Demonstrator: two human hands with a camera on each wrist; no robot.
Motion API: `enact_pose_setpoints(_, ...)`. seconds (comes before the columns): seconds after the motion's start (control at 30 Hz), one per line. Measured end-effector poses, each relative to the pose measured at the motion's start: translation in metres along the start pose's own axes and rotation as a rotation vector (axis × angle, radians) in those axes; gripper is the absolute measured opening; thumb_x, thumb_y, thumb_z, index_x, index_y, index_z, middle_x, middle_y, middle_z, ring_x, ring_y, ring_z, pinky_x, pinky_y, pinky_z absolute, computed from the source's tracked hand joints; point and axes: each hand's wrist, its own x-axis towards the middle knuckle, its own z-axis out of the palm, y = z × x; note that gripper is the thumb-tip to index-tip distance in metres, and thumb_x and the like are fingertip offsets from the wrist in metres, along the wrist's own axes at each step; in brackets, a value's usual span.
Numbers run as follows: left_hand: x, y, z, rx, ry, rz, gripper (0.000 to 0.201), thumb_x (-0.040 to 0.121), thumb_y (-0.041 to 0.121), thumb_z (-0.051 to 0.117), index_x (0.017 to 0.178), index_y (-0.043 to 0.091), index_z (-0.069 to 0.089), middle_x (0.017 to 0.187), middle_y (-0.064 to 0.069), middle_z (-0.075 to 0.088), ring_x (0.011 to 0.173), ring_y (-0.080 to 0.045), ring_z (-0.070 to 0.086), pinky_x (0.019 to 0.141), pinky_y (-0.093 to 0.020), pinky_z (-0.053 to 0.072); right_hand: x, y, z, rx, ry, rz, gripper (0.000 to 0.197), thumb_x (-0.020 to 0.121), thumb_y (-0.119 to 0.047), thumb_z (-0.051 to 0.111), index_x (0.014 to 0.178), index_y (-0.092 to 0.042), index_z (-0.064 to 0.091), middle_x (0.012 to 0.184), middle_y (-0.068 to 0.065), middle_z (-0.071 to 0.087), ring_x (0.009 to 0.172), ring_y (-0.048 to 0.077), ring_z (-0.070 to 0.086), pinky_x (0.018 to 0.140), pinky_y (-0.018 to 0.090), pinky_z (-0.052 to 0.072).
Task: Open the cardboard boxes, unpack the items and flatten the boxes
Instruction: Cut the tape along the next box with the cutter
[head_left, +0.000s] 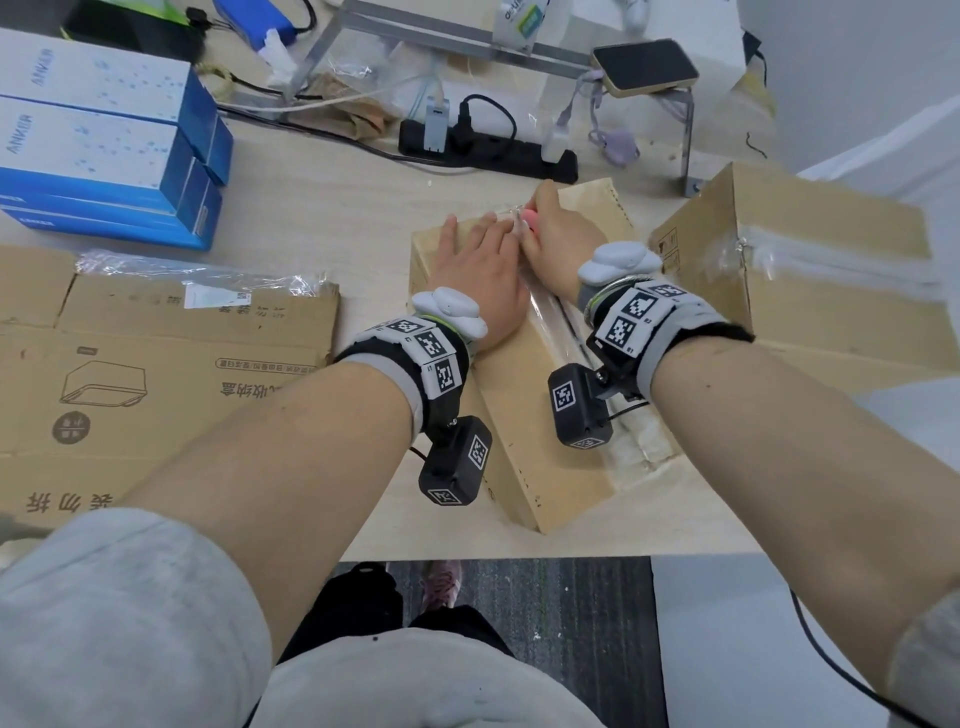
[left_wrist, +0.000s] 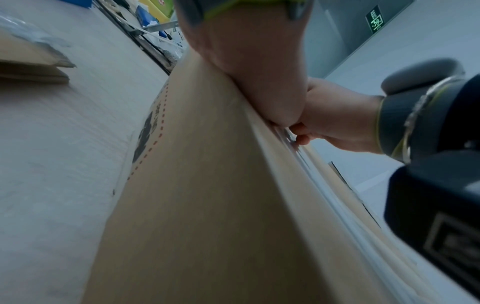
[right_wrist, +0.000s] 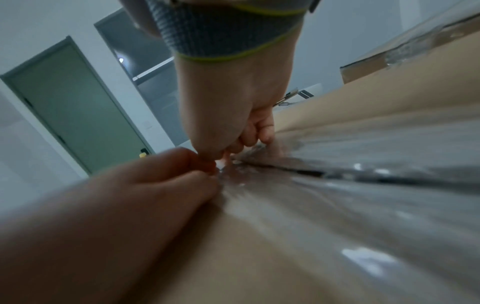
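The left hand is laid flat, fingers straight, on the top of the long brown cardboard box, apparently so that the box is pinned while its seal is worked. The right hand, touching the left hand at its three o'clock side, is curled round a small pink-red tool whose type cannot be made out; it is held against the strip of clear packing tape along the top seam, probably to cut it. In the right wrist view the flaps are seen slightly parted along the seam near the wrist. The box lies at the centre of the pale wooden surface, running from twelve towards six o'clock, its tape glossy and wrinkled, its flaps not yet lifted.

A second, larger taped cardboard box is placed at three o'clock, sealed. At nine o'clock a flattened printed cardboard sheet is spread out, a crumpled clear plastic bag on it. Stacked blue-and-white cartons are seen at ten o'clock, and a black power strip at twelve.
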Motion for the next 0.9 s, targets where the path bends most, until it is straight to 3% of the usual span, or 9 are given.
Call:
enact_pose_setpoints(0.1,-0.001,0.0,0.0,0.008,0.007,0.002,0.055,0.096,0.029,0.031,0.147,0.011,0.029,0.153,-0.001,0.031,0.146,-0.019,0.017,0.118,-0.048,0.004,0.0,0.0,-0.001,-0.02,-0.026,0.022,0.031,0.101,-0.03,0.035,0.118,-0.004,0.037,0.089,0.005,0.055,0.075,0.025,0.053,0.066,0.032,0.036)
enact_pose_setpoints(0.43,0.001,-0.001,0.003,0.004,0.036,0.011,0.05,0.097,0.029,0.03,0.143,0.011,0.038,0.152,-0.002,0.034,0.145,-0.02,0.02,0.117,-0.048,0.007,-0.007,-0.001,0.002,-0.052,-0.064,0.099,0.026,0.098,-0.024,0.037,0.117,-0.007,0.035,0.085,0.013,0.059,0.071,0.031,0.056,0.066,0.038,0.044)
enact_pose_setpoints(0.7,0.001,-0.001,0.01,-0.045,0.139,0.01,0.053,0.095,0.029,0.021,0.131,0.008,0.053,0.14,-0.005,0.05,0.138,-0.024,0.035,0.115,-0.05,0.015,-0.011,0.0,0.003,-0.041,-0.07,0.095,0.027,0.098,-0.025,0.038,0.117,-0.005,0.035,0.09,0.018,0.062,0.075,0.035,0.06,0.071,0.044,0.049)
enact_pose_setpoints(0.83,0.002,-0.002,0.008,-0.037,0.103,0.022,0.047,0.098,0.029,0.027,0.136,0.009,0.048,0.146,-0.004,0.043,0.142,-0.022,0.028,0.116,-0.049,0.01,-0.014,0.001,0.008,-0.076,-0.058,0.099,0.026,0.098,-0.025,0.037,0.115,-0.005,0.034,0.084,0.015,0.059,0.07,0.033,0.057,0.065,0.041,0.047)
enact_pose_setpoints(0.9,0.003,-0.003,0.008,-0.02,0.081,0.018,0.047,0.097,0.03,0.029,0.138,0.01,0.045,0.149,-0.003,0.039,0.143,-0.021,0.024,0.117,-0.049,0.008,-0.016,0.004,0.009,-0.089,-0.053,0.114,0.024,0.097,-0.022,0.038,0.115,-0.006,0.034,0.08,0.012,0.056,0.066,0.03,0.054,0.06,0.036,0.04)
